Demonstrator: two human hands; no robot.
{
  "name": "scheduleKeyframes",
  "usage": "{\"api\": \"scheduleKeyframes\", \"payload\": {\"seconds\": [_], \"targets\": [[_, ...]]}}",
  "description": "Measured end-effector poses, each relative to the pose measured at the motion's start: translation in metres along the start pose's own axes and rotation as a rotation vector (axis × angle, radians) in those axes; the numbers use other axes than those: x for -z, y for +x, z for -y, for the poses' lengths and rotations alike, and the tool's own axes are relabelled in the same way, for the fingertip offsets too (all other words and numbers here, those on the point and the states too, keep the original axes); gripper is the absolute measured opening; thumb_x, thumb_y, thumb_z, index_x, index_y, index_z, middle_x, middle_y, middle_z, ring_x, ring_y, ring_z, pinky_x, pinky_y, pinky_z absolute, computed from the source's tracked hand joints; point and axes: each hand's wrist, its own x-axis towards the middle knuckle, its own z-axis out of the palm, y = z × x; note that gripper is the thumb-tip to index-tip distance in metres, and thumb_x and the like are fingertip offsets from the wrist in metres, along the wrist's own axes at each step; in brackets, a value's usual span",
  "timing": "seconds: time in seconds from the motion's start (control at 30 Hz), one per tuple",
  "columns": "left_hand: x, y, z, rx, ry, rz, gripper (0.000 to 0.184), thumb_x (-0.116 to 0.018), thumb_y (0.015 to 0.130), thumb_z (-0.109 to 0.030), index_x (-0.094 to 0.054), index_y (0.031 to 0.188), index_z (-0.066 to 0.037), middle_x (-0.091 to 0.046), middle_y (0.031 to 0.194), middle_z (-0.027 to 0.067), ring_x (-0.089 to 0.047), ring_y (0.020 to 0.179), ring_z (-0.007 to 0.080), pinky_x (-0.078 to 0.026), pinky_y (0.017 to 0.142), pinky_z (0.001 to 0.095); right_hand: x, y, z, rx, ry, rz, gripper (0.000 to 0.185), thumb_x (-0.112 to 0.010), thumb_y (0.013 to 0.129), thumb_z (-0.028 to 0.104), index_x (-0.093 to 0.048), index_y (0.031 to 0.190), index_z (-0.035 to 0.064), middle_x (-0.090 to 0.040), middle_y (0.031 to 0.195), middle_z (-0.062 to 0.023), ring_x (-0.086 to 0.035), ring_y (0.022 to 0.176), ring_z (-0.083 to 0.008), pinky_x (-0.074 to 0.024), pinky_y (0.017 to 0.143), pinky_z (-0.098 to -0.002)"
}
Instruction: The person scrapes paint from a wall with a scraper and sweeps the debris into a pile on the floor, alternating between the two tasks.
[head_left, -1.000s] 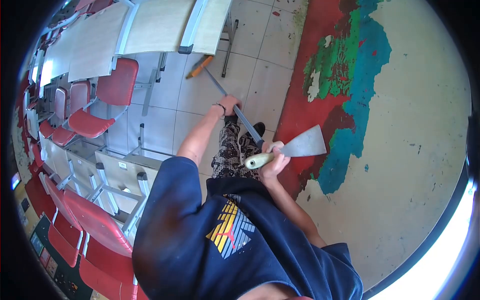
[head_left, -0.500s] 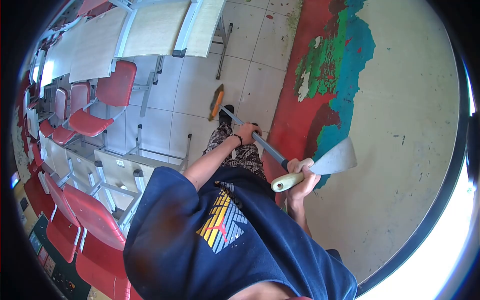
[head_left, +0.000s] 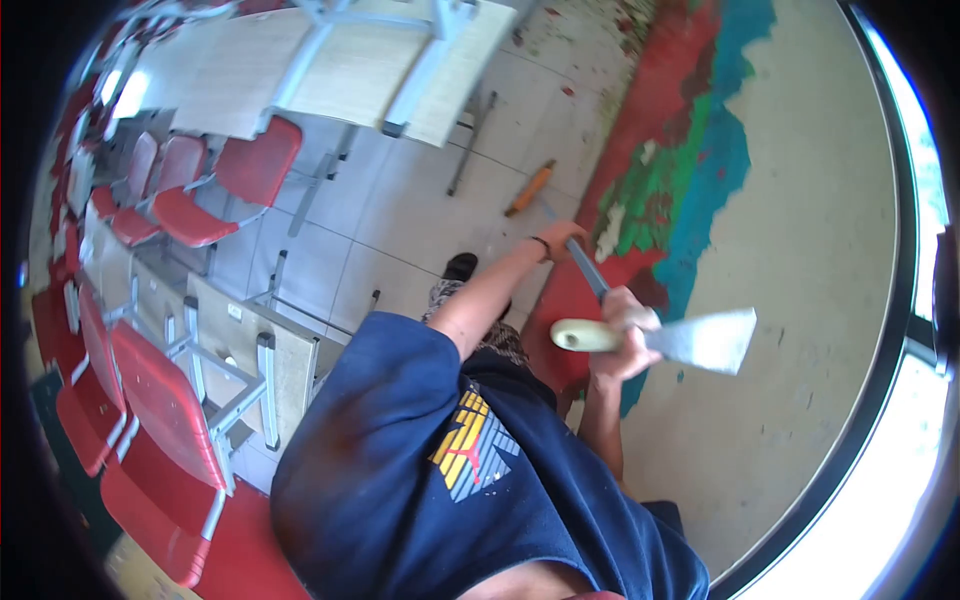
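My left hand, with a dark band at the wrist, is closed round a grey pole. At the pole's far end, an orange head rests low over the floor tiles. Nearer my body, my right hand is closed round the pole's upper end and also holds a scraper. The scraper's pale handle points left, and its wide metal blade points right, in front of the wall. Peeling red, green and teal paint covers part of that wall.
Pale desks with grey metal legs stand at the upper left. Red chairs line the left side. My shoe is on the tiled floor. Paint flakes lie along the wall's foot. A dark-framed window is at the right.
Both hands have moved rightward with the pole. Its orange head swung toward my feet, then away toward the wall. The scraper blade has turned from pointing up-right to pointing right.
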Motion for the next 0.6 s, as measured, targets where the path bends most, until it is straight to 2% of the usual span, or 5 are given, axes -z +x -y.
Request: {"api": "scheduleKeyframes", "payload": {"seconds": [0.13,0.2,0.37,0.5,0.6], "targets": [[0.001,0.044,-0.02,-0.095,0.005,-0.087,0.016,-0.07,0.065,-0.017,-0.067,0.078,-0.01,-0.068,0.079,0.0111,-0.065,0.078,0.0295,-0.051,0.071,0.0392,0.013,0.032,-0.001,-0.005,0.134,-0.067,0.038,-0.048,0.073,0.042,-0.037,0.063,0.0072,-0.035,0.055,-0.0052,-0.034,0.05,-0.0178,-0.0243,0.047,-0.0336],[0.005,0.059,-0.036,0.055,-0.099,-0.106,0.031,-0.072,0.066,-0.018,-0.064,0.094,-0.01,-0.066,0.086,0.009,-0.064,0.084,0.0293,-0.051,0.074,0.0393,0.016,0.058,-0.001,0.208,-0.017,-0.204,0.027,-0.043,0.079,0.025,-0.044,0.066,0.0006,-0.039,0.052,-0.0083,-0.034,0.045,-0.0169,-0.0287,0.044,-0.0326],[0.08,0.021,-0.051,-0.127,0.147,-0.248,0.068,-0.07,0.073,-0.021,-0.04,0.133,-0.008,-0.052,0.12,0.0205,-0.053,0.112,0.0327,-0.042,0.095,0.0427,0.025,0.179,0.014,0.128,0.049,-0.305,0.017,-0.043,0.076,0.019,-0.04,0.065,0.0058,-0.033,0.057,-0.0036,-0.036,0.05,-0.0131,-0.0297,0.047,-0.0289],[0.138,-0.039,0.055,0.88,0.154,0.263,0.065,-0.062,0.076,-0.043,-0.051,0.129,-0.005,-0.054,0.127,0.0188,-0.052,0.118,0.0297,-0.041,0.098,0.0385,0.031,0.24,0.013,0.219,0.035,-0.305,0.015,-0.047,0.077,0.013,-0.048,0.069,-0.0008,-0.041,0.061,-0.0073,-0.045,0.052,-0.0164,-0.0396,0.045,-0.0264],[0.181,-0.076,0.117,0.969,0.273,0.363,0.048,-0.064,0.072,-0.037,-0.067,0.104,-0.002,-0.064,0.107,0.019,-0.062,0.099,0.0312,-0.049,0.087,0.0404,0.003,0.279,0.003,0.101,-0.033,-0.648,0.012,-0.051,0.075,0.005,-0.053,0.08,-0.0059,-0.05,0.065,-0.0127,-0.053,0.057,-0.0214,-0.047,0.047,-0.0307]]}}
